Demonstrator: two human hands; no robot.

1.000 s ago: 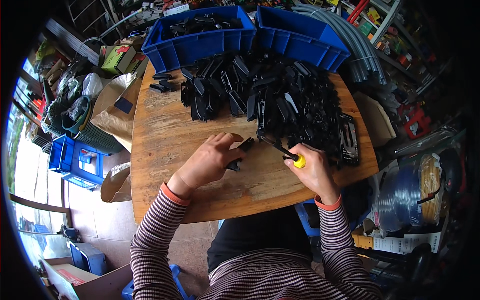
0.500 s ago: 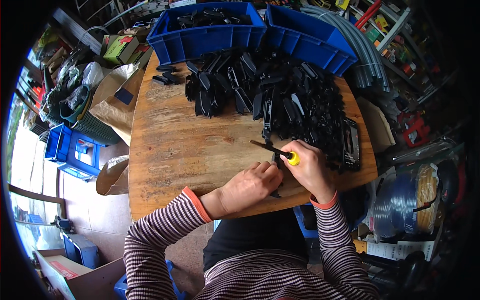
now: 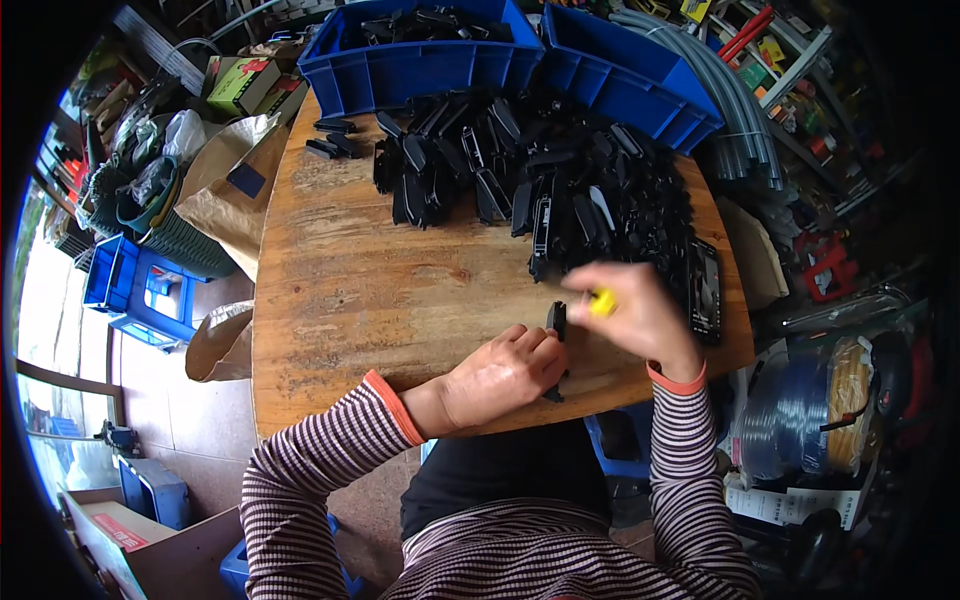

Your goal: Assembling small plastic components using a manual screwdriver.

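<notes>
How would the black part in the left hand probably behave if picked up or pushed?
The black part is probably stiff: its end juts straight past the left hand. It looks unlikely to roll, as loose black pieces lie flat on the table. Slim and plastic-looking, it may be light.

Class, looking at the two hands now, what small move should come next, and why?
Probably bring the yellow-handled tool to the black part: the left hand holds that part near the edge of the table, while the right hand, blurred, holds the tool close by.
</notes>
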